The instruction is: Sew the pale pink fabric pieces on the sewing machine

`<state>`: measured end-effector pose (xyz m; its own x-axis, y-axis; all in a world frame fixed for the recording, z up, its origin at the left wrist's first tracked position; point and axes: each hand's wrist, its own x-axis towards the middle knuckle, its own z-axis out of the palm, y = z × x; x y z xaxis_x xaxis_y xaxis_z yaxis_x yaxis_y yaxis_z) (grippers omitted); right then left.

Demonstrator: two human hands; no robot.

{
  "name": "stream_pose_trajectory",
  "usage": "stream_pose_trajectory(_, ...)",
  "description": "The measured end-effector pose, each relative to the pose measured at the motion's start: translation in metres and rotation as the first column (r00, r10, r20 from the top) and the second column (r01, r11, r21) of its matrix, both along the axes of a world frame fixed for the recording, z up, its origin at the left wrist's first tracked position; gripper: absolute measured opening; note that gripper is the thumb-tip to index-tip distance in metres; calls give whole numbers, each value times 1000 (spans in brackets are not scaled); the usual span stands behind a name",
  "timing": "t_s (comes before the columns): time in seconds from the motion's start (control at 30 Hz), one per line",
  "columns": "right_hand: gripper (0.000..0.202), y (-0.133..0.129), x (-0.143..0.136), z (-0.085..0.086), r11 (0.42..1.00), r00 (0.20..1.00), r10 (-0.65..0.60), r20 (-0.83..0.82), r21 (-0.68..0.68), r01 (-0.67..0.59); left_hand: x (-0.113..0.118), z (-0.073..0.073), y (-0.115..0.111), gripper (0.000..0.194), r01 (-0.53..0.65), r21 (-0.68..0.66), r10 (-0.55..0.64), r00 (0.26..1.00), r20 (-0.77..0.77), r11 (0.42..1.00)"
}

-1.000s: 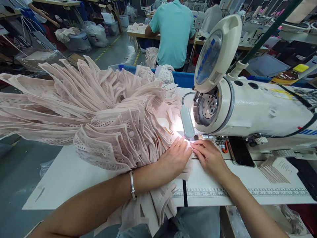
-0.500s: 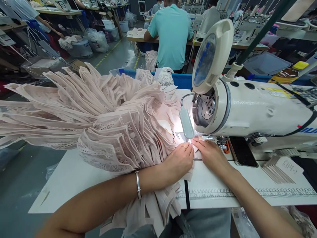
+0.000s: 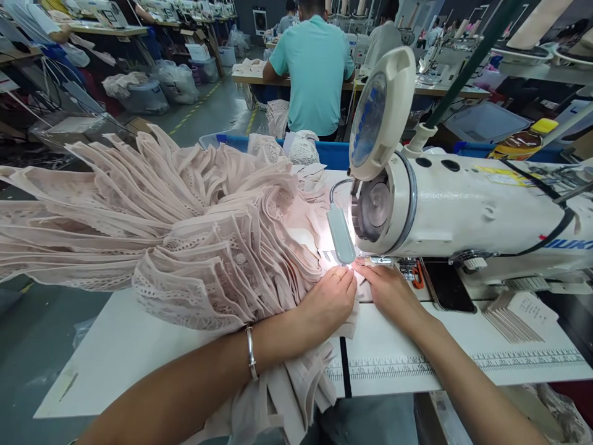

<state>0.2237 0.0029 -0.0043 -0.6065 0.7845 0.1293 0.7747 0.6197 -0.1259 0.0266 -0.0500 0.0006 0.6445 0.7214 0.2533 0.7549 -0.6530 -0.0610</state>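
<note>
My left hand (image 3: 330,298), a bangle on its wrist, is closed on the edge of a pale pink fabric piece just in front of the sewing machine (image 3: 467,207). Close by on the right, my right hand (image 3: 391,292) has its fingers pressed together on the same fabric, the thumb mostly hidden. The fingertips of both hands meet near the lit needle area, which a small grey lamp (image 3: 341,235) partly covers. A large heap of pale pink lace-edged garment pieces (image 3: 217,247) spreads over my left forearm side, with strips hanging toward my lap.
A phone (image 3: 447,284) and a stack of tags (image 3: 519,315) lie right of my hand. A printed ruler (image 3: 393,368) runs along the table's front. Behind the machine stand a blue-edged bin (image 3: 336,154) and a bottle (image 3: 519,142). A person in a turquoise shirt (image 3: 315,74) sits ahead.
The round wheel at the machine's end has gone from sharp holes to a blur, as if turning. The view has shifted slightly. My hands stay at the needle area, holding the fabric.
</note>
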Motion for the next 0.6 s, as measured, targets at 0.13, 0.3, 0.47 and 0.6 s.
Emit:
stream_pose_trajectory(0.13, 57, -2, -2, 1, 1000, 1000, -14, 0, -2, 14, 0, -3, 2, 26, -11, -13, 11, 1000, 1, 1000)
stream_pose_trajectory(0.3, 51, -1, -3, 3, 1000, 1000, -9, 23, -15, 10, -1, -6, 5, 26, -11, -21, 11, 1000, -5, 1000)
stream_pose_trajectory(0.47, 50, -1, -6, 6, 999, 998, -29, 57, -36, 31, 0, -5, 6, 28, -23, -25, 22, 1000, -21, 999)
stream_pose_trajectory(0.6, 50, -1, -9, 8, 998, 997, -40, 69, -49, 43, 1, -1, 7, 25, -44, -52, 44, 999, -16, 998)
